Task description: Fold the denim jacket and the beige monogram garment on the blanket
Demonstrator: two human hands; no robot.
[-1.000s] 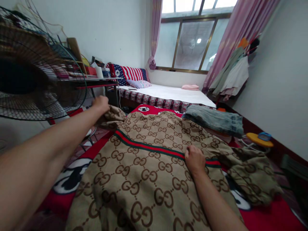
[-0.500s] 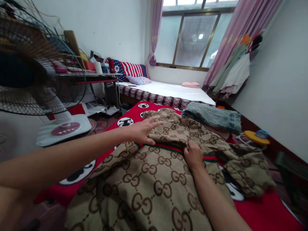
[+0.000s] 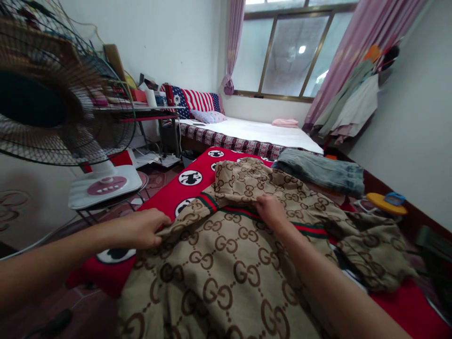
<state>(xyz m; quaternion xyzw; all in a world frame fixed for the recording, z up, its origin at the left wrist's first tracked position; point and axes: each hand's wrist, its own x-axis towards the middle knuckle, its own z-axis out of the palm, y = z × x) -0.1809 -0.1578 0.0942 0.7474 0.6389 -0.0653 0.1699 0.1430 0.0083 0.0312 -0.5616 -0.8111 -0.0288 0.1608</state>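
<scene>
The patterned jacket lies on the red cloth, below and between both hands — the left hand pinches its edge at the near left, while the right hand, fingers curled, grips its fabric just above the striped band, farther forward.

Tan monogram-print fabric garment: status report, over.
Left hand gripping left edge, right hand gripping middle. Garment partly folded on red printed cloth. Faded-blue folded denim beyond, not between hands.
</scene>
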